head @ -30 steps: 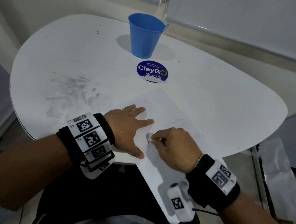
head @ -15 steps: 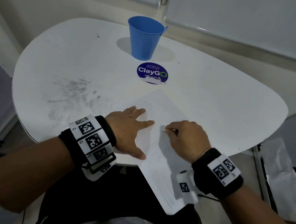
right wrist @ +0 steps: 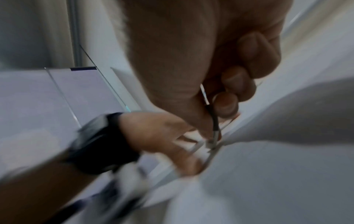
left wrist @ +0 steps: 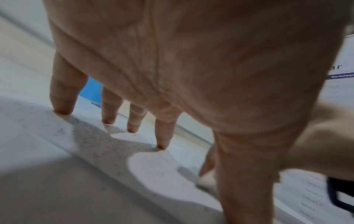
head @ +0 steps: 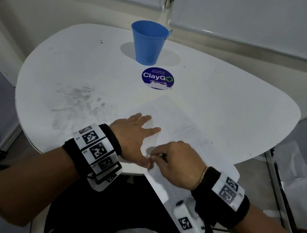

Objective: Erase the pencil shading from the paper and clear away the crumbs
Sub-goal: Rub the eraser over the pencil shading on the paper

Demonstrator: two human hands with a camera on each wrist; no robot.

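A white sheet of paper [head: 172, 117] lies on the white table [head: 238, 112], and its near corner hangs over the front edge. My left hand [head: 139, 126] rests flat on the sheet with fingers spread, fingertips [left wrist: 162, 142] pressing down. My right hand [head: 156, 156] pinches a thin pencil [right wrist: 214, 121], dark with a metal end, its tip on the paper close to my left thumb. Fine dark crumbs [left wrist: 107, 148] speckle the sheet beside the left fingers. Faint grey shading [head: 186, 127] shows further up the sheet. The right wrist view is blurred.
A blue cup [head: 149, 43] stands at the back of the table, with a round blue ClayGo sticker [head: 157, 78] in front of it. Grey smudges [head: 73, 98] mark the tabletop to the left. A clear plastic bag [head: 296, 159] lies on the floor at the right.
My right hand has slid the pencil tip left and toward me across the paper, up to the left thumb. The left hand has stayed flat in place.
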